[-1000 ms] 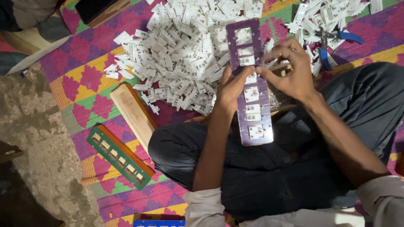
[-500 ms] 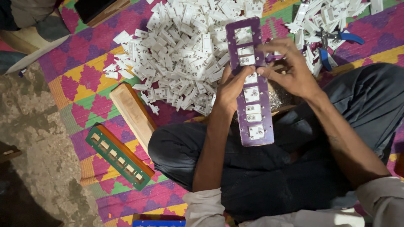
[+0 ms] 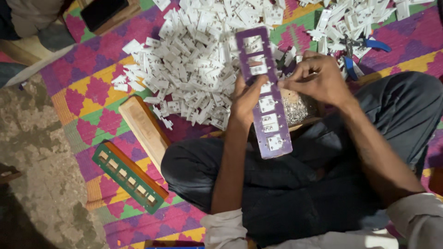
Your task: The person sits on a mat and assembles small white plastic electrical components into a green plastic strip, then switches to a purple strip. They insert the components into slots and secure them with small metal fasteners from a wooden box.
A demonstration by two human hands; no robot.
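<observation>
- Purple strip (image 3: 270, 110) with a row of rectangular windows, several holding small white parts, sits upright over the person's lap, above dark trousers (image 3: 286, 184).
- Left hand (image 3: 247, 99) grips the strip's left edge, fingers closed on it.
- Right hand (image 3: 318, 78) pinches at the strip's right edge, fingers bunched; whether they hold a part cannot be told.
- White plastic pieces (image 3: 194, 69) lie heaped just behind the strip.
- Blue-handled pliers (image 3: 364, 53) lie among more pieces at the right.
- Wooden block (image 3: 145, 129) and green strip (image 3: 127, 177) lie left of the knee.
- Woven mat (image 3: 97, 97), pink, yellow and green, covers a rough concrete floor (image 3: 37, 184).
</observation>
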